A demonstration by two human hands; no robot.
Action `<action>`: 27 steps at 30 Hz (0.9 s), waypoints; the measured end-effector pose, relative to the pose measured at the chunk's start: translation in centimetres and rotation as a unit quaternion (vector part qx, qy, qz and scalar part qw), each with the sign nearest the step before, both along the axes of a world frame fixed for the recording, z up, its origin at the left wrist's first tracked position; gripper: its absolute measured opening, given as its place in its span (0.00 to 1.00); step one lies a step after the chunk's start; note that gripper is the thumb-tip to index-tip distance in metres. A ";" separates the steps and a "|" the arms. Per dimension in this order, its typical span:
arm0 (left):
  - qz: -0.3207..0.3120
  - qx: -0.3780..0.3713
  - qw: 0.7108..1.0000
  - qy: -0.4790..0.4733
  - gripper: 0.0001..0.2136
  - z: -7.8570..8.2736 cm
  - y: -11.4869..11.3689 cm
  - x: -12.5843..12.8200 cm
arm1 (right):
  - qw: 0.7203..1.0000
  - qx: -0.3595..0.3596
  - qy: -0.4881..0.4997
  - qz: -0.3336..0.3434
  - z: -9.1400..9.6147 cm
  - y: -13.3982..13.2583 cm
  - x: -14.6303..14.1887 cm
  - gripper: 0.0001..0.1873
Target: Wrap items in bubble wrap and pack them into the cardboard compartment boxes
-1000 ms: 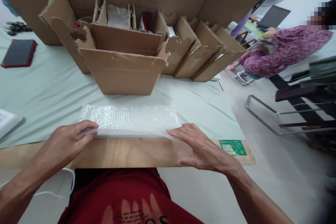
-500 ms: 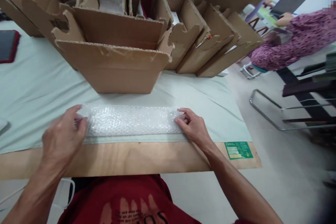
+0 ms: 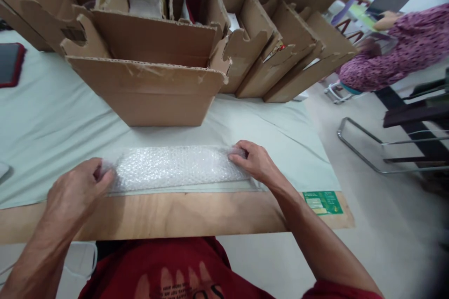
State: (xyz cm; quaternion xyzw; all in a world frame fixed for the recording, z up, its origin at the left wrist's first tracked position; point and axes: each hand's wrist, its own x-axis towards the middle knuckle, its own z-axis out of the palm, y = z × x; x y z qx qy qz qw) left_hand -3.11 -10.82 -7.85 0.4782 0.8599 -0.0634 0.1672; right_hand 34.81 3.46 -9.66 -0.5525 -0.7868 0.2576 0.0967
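A long folded strip of bubble wrap (image 3: 175, 166) lies flat near the front of the cloth-covered table. My left hand (image 3: 79, 187) pinches its left end between thumb and fingers. At the opposite end, my right hand (image 3: 254, 161) is closed on the upper right corner, thumb toward the middle of the strip. Whether anything is inside the wrap cannot be made out. Just beyond the strip stands a brown cardboard box (image 3: 147, 93) with an open top.
Cardboard dividers (image 3: 252, 56) form a row of compartments at the back. A dark device with a red edge (image 3: 10, 64) lies at left, a green label (image 3: 322, 202) on the wooden edge at right. A person in a purple patterned garment (image 3: 403, 51) sits beyond a metal-framed chair (image 3: 361, 145).
My left hand has moved a little left and down with its end of the bubble wrap, so the strip slants slightly. The right hand's grip has shifted slightly along the upper right corner.
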 end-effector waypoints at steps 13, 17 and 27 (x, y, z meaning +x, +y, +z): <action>-0.009 0.274 0.953 0.132 0.25 1.2 4.7 -3.2 | 0.942 -0.244 0.203 0.106 0.5 -10.8 -7.7 0.41; -0.149 0.372 0.912 0.084 0.19 -0.3 1.4 -0.8 | 0.948 -0.240 0.184 0.096 -0.1 -10.6 -8.3 0.40; -0.212 0.376 0.863 -0.261 0.34 -3.8 -6.4 2.9 | 0.785 -0.440 0.430 0.072 4.4 -8.1 -12.5 0.16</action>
